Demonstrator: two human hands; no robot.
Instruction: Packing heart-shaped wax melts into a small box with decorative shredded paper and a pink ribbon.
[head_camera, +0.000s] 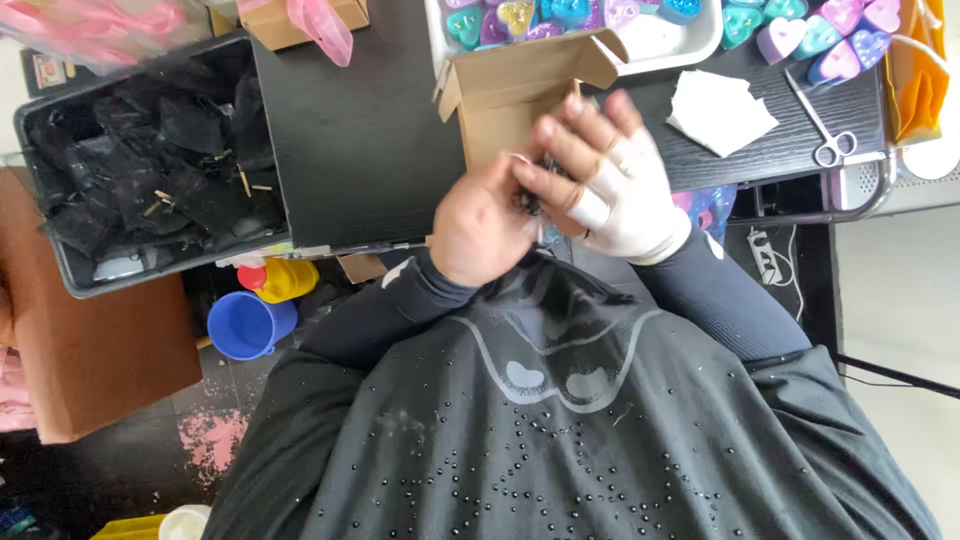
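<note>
Nearest the camera is a dark apron (560, 440) speckled with small beads, covering the person's chest and lap. Above it, both hands meet at the edge of a black table (350, 140). The left hand (485, 230), bare, is curled with its fingers pressed around a small dark item (530, 195), too blurred to identify. The right hand (605, 185), in a white glove, lies just beside it, fingers bent and pinching the same item from the other side. The item sits between the two grips, closer to the left palm; its long axis cannot be told. Just beyond the fingertips stands an open cardboard box (510, 95). Farther right of the hands lie scissors (825, 125).
</note>
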